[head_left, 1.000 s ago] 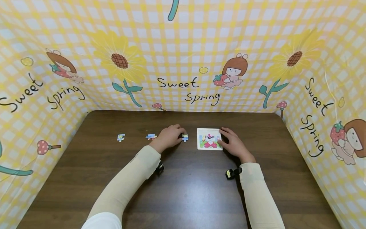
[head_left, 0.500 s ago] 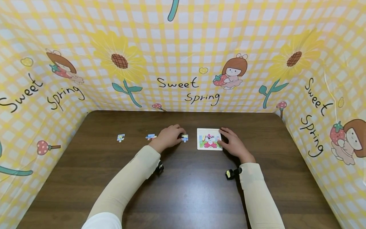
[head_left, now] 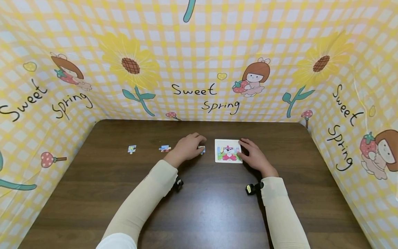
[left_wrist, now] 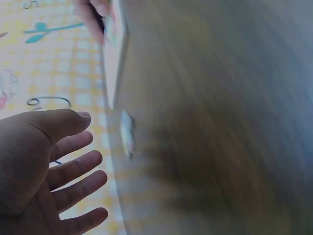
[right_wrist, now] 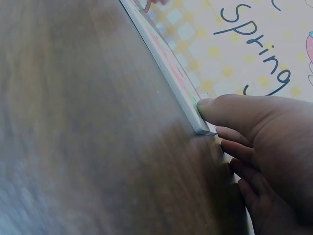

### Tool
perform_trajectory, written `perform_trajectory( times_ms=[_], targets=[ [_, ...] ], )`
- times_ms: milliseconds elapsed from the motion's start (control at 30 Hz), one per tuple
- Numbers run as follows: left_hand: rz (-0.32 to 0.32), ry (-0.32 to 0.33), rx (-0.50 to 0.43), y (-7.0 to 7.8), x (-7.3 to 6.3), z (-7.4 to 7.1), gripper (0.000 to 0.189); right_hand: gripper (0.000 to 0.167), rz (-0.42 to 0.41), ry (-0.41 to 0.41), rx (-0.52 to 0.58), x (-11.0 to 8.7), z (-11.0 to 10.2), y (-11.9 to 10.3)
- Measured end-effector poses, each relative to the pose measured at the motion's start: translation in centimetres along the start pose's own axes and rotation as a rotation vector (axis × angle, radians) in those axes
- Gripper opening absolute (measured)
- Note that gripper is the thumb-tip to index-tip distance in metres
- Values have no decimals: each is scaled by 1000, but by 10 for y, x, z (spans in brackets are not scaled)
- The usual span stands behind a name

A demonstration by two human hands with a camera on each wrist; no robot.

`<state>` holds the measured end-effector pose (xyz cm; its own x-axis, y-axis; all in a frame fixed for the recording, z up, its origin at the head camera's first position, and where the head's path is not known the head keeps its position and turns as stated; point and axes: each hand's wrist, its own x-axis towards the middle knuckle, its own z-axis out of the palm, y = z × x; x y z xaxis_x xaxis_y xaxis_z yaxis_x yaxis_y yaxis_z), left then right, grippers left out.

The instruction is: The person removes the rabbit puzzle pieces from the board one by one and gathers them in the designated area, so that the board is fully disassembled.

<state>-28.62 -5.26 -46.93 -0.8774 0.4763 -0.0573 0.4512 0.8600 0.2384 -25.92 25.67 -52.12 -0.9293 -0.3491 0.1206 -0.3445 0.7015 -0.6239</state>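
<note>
One row across the far half of a wooden table (head_left: pixel 192 224)

Dark brown and grained, it has rounded far corners and a patch of glare (head_left: pixel 214 207) toward the near side. On it, left to right, lie a blue-and-yellow piece (head_left: pixel 132 149), a blue-and-red piece (head_left: pixel 164 148), a third piece (head_left: pixel 203 150) — partly hidden — and, near that one, a white-framed puzzle (head_left: pixel 227 143).
</note>
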Motion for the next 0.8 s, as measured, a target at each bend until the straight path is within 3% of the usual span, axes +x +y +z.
perform_trajectory(
  times_ms=[200,400,800],
  targets=[
    [-12,45,-56,19,3,3,44,60,30,-34,3,0,-3,-1],
    [16,85,-128,37,5,7,44,60,42,-42,8,1,-4,-1],
    [19,83,-142,62,16,24,51,60,35,-36,5,1,-4,-2]
  ],
)
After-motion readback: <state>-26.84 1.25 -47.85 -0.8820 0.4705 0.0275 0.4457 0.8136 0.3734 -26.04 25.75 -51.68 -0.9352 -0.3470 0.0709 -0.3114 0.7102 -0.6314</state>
